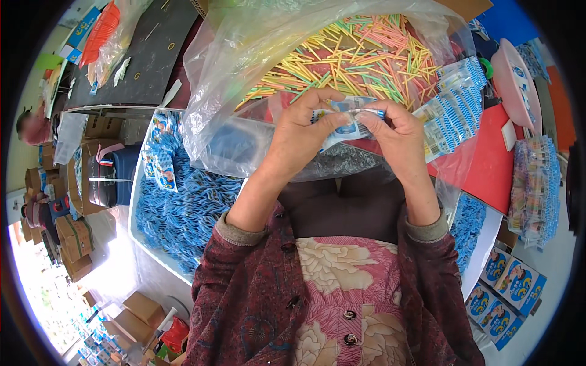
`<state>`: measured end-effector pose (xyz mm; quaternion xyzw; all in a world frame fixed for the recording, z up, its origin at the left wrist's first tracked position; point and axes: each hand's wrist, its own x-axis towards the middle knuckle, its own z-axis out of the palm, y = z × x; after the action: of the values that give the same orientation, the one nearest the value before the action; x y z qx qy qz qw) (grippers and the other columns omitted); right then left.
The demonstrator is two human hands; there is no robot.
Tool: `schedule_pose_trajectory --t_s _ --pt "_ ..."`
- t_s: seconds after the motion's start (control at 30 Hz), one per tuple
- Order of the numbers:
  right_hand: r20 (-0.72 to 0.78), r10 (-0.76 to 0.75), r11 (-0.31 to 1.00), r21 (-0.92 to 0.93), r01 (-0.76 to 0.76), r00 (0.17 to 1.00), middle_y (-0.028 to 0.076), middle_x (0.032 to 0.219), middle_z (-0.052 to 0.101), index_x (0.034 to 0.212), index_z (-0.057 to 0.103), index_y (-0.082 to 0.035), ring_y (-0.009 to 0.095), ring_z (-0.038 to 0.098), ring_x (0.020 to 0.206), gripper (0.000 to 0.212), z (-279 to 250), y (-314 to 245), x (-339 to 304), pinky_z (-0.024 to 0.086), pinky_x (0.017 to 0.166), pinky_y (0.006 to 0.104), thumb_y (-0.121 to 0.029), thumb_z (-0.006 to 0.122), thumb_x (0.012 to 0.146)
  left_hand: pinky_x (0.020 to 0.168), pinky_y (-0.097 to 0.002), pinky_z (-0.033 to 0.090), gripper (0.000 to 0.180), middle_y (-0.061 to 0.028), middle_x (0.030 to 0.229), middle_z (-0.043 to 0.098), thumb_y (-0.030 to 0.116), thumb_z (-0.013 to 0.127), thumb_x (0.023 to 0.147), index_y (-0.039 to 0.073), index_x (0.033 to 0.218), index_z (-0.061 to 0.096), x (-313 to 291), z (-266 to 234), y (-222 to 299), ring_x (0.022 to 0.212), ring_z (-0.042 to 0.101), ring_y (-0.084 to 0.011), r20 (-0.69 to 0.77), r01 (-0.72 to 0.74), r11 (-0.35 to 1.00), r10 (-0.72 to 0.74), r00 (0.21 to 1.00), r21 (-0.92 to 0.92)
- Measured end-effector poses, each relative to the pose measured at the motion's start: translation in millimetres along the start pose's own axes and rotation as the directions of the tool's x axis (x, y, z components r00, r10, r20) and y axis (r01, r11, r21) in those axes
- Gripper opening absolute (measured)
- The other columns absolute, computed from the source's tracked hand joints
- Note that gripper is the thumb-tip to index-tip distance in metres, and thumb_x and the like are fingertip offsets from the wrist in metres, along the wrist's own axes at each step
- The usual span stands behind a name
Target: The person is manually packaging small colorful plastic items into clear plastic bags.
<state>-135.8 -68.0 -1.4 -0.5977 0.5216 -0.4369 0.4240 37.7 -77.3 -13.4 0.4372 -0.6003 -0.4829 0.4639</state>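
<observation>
Between my two hands, a small blue-and-white plastic packet (pixel 346 130) is held up just in front of the near edge of the stick pile. My left hand (pixel 295 135) pinches its left side, thumb on top. The thumb and fingers of my right hand (pixel 401 134) are closed on its right side. The packet's contents are hidden. Beyond my hands, many thin yellow, pink and green sticks (pixel 342 61) lie loose on a clear plastic sheet (pixel 229 79). Strips of joined blue-and-white packets (pixel 455 110) rest beside them, right of my right hand.
A white bin (pixel 133 210) full of blue packets stands at my left, with a packet strip (pixel 160 149) over its edge. To the right are a red board (pixel 485 161), a pink basin (pixel 516 79) and bundled packets (pixel 534 189). Printed blue boxes (pixel 506 293) sit lower right; a dark table (pixel 140 55) is far left.
</observation>
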Motion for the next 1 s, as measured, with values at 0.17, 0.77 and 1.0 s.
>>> schedule_pose_trajectory --t_s 0.17,0.77,1.0 --pt "-0.076 -0.114 0.963 -0.252 0.092 0.991 0.000 0.075 0.062 0.092 0.063 0.001 0.004 0.053 0.068 0.015 1 6 0 0.044 0.060 0.0197 -0.012 0.066 0.085 0.069 -0.0240 0.046 0.008 -0.0042 0.083 0.061 0.004 0.065 0.081 0.001 0.089 0.064 1 1 -6 0.080 0.057 -0.0101 0.081 0.027 0.998 -0.022 0.996 -0.060" --pt "0.297 -0.204 0.217 -0.915 0.339 0.933 0.019 0.114 0.059 0.115 0.059 -0.007 0.034 0.056 0.104 0.041 -102 37 182 0.044 0.090 0.0400 -0.025 0.063 0.079 0.063 -0.0298 0.045 0.007 -0.0085 0.079 0.058 0.004 0.065 0.077 0.001 0.083 0.063 9 1 -11 0.073 0.056 -0.0218 0.012 -0.270 0.923 0.278 0.961 0.275" --pt "0.329 -0.084 0.210 -0.917 0.339 0.941 0.022 0.120 0.053 0.118 0.055 -0.005 0.036 0.052 0.109 0.050 -94 49 193 0.044 0.091 0.0402 -0.029 0.066 0.076 0.063 -0.0290 0.045 0.007 -0.0081 0.078 0.058 0.005 0.065 0.079 0.001 0.084 0.063 8 -2 -12 0.072 0.056 -0.0202 -0.002 -0.193 0.965 0.196 0.981 0.176"
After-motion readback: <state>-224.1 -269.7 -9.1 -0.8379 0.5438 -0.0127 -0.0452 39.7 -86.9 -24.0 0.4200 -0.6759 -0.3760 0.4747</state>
